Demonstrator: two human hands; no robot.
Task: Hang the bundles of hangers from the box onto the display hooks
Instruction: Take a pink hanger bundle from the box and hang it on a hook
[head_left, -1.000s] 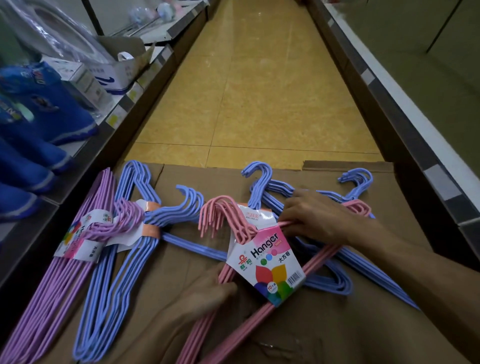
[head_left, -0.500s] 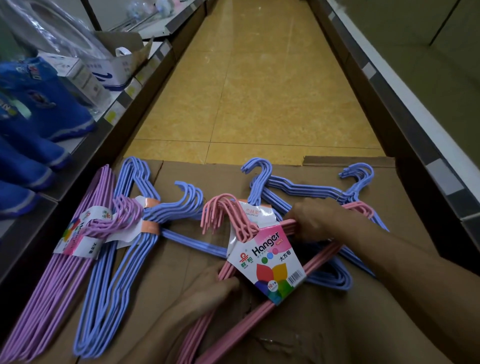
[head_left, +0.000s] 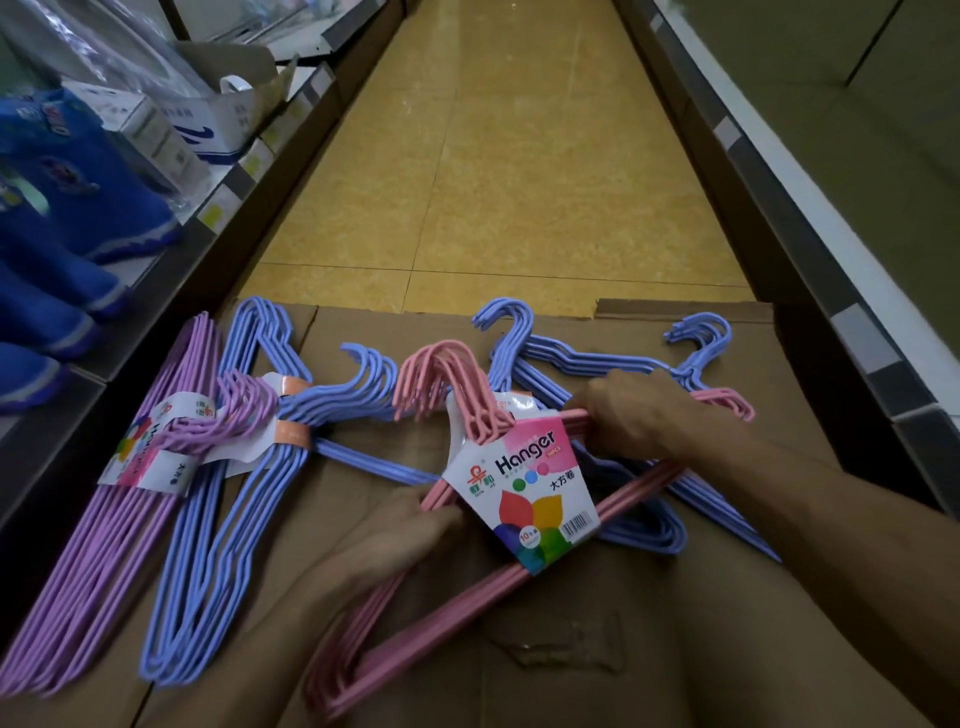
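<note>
A pink hanger bundle (head_left: 452, 603) with a white "Hanger" label (head_left: 524, 478) lies on the brown cardboard box (head_left: 571, 665) in front of me. My left hand (head_left: 384, 540) grips its left shoulder bars just below the label. My right hand (head_left: 634, 410) is closed over its right shoulder bars. A purple bundle (head_left: 104, 540) and a blue bundle (head_left: 228, 519) lie at the left. More blue bundles (head_left: 649, 525) rest under the pink one at the right. No display hooks are in view.
A shelf unit at the left carries blue fabric items (head_left: 62, 218) and a white carton (head_left: 218, 124). A dark shelf edge (head_left: 810, 249) runs along the right. The yellow tiled aisle floor (head_left: 498, 171) stretches ahead beyond the box.
Both hands have tightened on the pink bundle. My right hand has slid a little right along its bars, and the blue bundles beneath it have shifted slightly.
</note>
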